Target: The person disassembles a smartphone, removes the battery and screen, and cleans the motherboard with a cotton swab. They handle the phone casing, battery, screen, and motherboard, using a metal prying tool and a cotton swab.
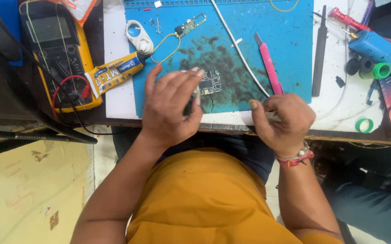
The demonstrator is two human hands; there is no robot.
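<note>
Head view looks down on a white desk (pixel 114 97) covered by a stained blue rubber work mat (pixel 290 40). Left hand (pixel 170 106) has its fingers curled, the grip closed on a small dark, partly hidden object near its thumb, fingertips touching a small green-and-black phone circuit board (pixel 211 83) lying on the mat. Right hand (pixel 282 121) is at the desk's front edge, its grip closed in a loose fist; whether it holds anything cannot be told. A pink utility knife (pixel 268 64) lies just beyond it. A yellow-and-blue glue tube (pixel 114 73) lies left of the board, beside a yellow-cased multimeter (pixel 60 54). A blue handheld tool (pixel 382 51) rests far right.
</note>
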